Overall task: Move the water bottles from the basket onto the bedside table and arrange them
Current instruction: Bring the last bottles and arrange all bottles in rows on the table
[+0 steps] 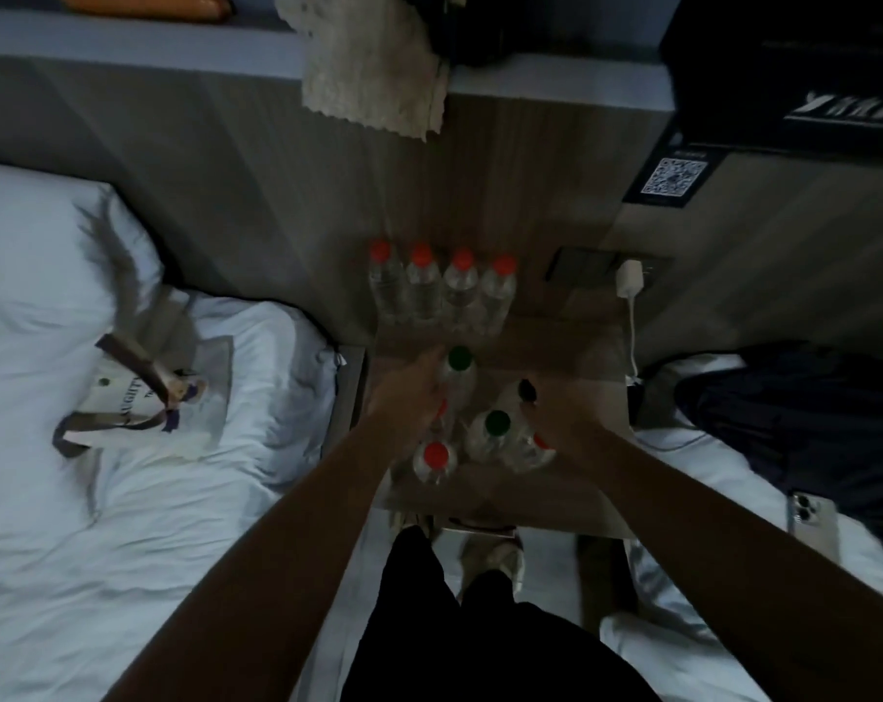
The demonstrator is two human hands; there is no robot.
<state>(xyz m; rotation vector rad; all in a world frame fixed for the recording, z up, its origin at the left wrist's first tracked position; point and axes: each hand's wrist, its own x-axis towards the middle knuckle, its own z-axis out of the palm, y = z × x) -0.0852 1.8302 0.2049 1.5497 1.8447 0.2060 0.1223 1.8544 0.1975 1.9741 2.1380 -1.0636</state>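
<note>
Your left grip (409, 395) is wrapped round a green-capped water bottle (458, 377), which stands upright near the middle of the wooden bedside surface (571, 357). Your right grip (563, 428) lies against the near cluster, over a half-hidden bottle (528, 450) whose red cap only partly shows. Dim light and blur keep me from telling whether those fingers clench it or merely touch it.

Around these stand a second green-capped bottle (496, 424), a red-capped bottle (435, 456) at the front left, and a black-capped bottle (525, 392) just beyond your right grip. A fleck of red beside your left wrist may be another cap; I cannot tell. That makes five sure bottles in the near cluster, two of them green-capped.

At the back, a row of four red-capped bottles (424, 291) stands shoulder to shoulder against the wall panel.

On the left bed (49, 499) a tote bag (146, 397) lies flat, and what it holds cannot be seen. On the right bed (733, 478) lie a phone (809, 514) and a dark garment (809, 397). A white charger (630, 277) sits in the wall socket, its cable hanging down.
</note>
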